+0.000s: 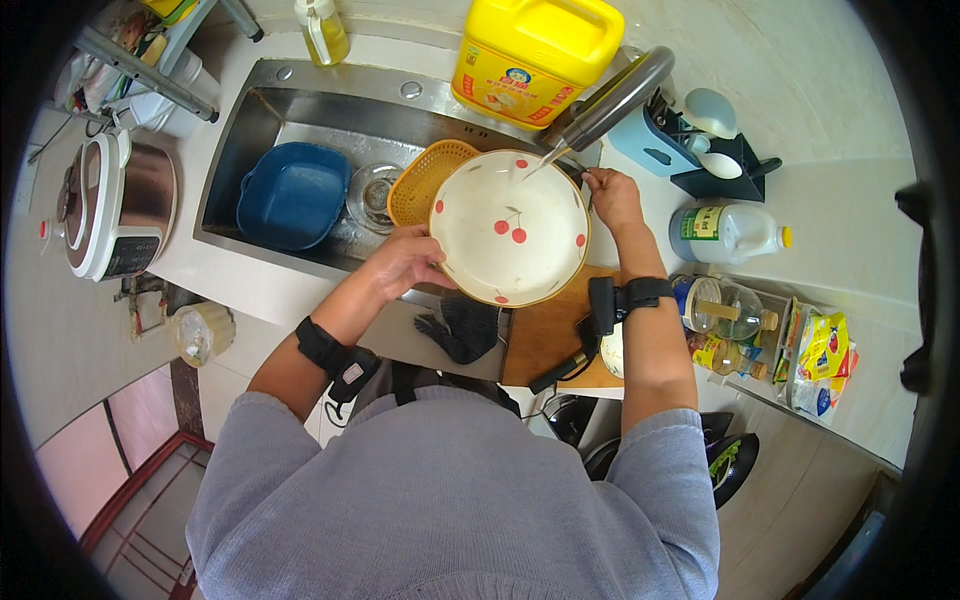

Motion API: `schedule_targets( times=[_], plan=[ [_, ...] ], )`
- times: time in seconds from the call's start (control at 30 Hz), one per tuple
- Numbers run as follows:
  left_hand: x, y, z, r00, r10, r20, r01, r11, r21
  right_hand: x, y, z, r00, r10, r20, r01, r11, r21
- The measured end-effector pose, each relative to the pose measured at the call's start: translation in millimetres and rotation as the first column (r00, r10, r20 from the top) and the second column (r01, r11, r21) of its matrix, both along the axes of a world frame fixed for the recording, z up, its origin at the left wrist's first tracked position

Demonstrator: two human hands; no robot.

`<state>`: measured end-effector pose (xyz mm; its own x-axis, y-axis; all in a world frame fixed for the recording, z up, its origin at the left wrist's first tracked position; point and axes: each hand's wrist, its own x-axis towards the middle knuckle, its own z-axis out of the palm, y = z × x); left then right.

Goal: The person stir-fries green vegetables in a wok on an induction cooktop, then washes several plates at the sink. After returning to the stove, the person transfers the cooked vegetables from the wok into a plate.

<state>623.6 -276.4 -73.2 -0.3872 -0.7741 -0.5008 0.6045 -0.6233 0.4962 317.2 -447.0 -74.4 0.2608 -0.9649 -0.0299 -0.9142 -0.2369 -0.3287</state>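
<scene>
A round white plate [480, 225] with red cherries and a tan rim is tilted over the right end of the sink. My left hand [409, 264] grips its lower left rim, thumb below and fingers along the edge. Close to the plate's upper right rim is my right hand [616, 199], its fingertips drawn together beside a small dark part; whether they pinch that part or the rim is unclear. From the grey faucet [622, 97] a thin stream of water falls onto the plate. Partly behind the plate, a yellow perforated basket [420, 176] stands in the steel sink [225, 187].
Left in the sink sits a blue basin [292, 195]. A yellow jug [525, 60] stands behind the sink. Dark gloves [465, 330] lie by a wooden board [551, 337] at the front. Rightward are a utensil holder [652, 142] and a bottle [724, 234]; leftward, a rice cooker [120, 202].
</scene>
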Motion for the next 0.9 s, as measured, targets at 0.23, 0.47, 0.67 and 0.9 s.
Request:
schedule_targets(
  times=[0.23, 0.47, 0.67, 0.9],
  plan=[
    [-15, -10, 4, 0.990, 0.094, 0.106, -0.089, 0.995, -0.051, -1, -2, 1, 0.992, -0.070, 0.106, 0.063, 0.996, 0.068],
    [0, -3, 17, 0.935, 0.204, 0.290, -0.194, 0.979, -0.063, -4, -6, -2, 0.993, -0.042, 0.114, 0.038, 0.998, 0.043],
    [19, 20, 1, 0.971, 0.113, 0.213, -0.137, 0.985, 0.101, -6, -9, -2, 0.992, -0.038, 0.117, 0.032, 0.998, 0.054],
    [2, 18, -17, 0.999, 0.006, -0.038, -0.003, 0.996, 0.093, -6, -14, 3, 0.987, -0.060, 0.152, 0.042, 0.993, 0.113]
  ],
)
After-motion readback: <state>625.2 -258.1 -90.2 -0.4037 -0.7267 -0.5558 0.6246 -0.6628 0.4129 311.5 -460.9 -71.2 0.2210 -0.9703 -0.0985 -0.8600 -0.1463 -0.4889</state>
